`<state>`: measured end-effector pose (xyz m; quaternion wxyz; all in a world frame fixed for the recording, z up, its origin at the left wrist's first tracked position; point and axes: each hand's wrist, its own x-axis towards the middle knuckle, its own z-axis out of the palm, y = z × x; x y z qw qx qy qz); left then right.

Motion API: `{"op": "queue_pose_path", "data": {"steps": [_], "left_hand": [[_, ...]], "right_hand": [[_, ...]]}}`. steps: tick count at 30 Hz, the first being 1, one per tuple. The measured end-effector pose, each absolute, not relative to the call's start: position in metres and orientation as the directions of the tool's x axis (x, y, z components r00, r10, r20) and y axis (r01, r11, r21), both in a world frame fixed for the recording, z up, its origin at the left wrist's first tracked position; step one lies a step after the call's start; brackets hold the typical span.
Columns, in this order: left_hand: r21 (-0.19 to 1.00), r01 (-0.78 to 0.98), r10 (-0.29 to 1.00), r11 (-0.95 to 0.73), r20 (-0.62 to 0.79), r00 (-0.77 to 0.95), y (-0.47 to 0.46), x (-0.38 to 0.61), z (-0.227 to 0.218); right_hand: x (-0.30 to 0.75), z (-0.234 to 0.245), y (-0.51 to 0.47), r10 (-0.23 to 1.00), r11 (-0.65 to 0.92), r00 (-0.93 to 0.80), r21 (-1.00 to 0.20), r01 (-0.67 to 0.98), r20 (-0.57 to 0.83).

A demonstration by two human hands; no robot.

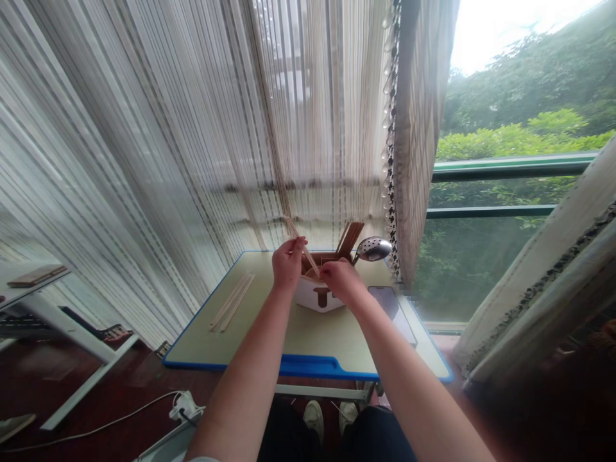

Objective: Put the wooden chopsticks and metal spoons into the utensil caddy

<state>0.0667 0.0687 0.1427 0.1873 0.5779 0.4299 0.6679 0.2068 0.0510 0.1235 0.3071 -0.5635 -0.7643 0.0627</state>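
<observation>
Pale chopsticks slant down over a white box with a brown inside and compartments. My left hand is closed around their upper part. The fingers of my right hand are pinched at their lower end, just above the box's opening. A bundle of dark brown chopsticks stands tilted in the back right of the box. Beside it leans a metal slotted spoon, its bowl up; its lower handle is hidden. More pale chopsticks lie on the left of the table.
The pale table has a blue rim. A flat phone-like object and a white sheet or case lie at its right, partly behind my right forearm. Curtains hang behind the table. A power strip with a cord is at lower left.
</observation>
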Motion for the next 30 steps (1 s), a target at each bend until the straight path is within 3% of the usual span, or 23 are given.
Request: {"op": "queue_pose_path", "data": {"steps": [5,9,13,21,30], "left_hand": [[0.764,0.31,0.717,-0.567,0.642,-0.271,0.068,0.067,0.142],[0.809,0.22,0.746,-0.545,0.588,-0.312,0.07,0.065,0.14],[0.825,0.264,0.792,-0.499,0.558,-0.248,0.07,0.064,0.142],[0.79,0.355,0.801,-0.5,0.577,-0.157,0.064,0.064,0.153],[0.676,0.503,0.719,-0.538,0.68,-0.146,0.059,0.064,0.164]], "right_hand": [[0.203,0.125,0.055,0.932,0.291,-0.137,-0.471,0.833,0.334],[0.197,0.124,0.056,0.91,0.343,-0.125,-0.546,0.765,0.395],[0.192,0.119,0.057,0.878,0.423,-0.17,-0.557,0.715,0.448],[0.191,0.119,0.057,0.856,0.434,-0.185,-0.479,0.763,0.483],[0.192,0.119,0.056,0.87,0.418,-0.228,-0.411,0.81,0.436]]}}
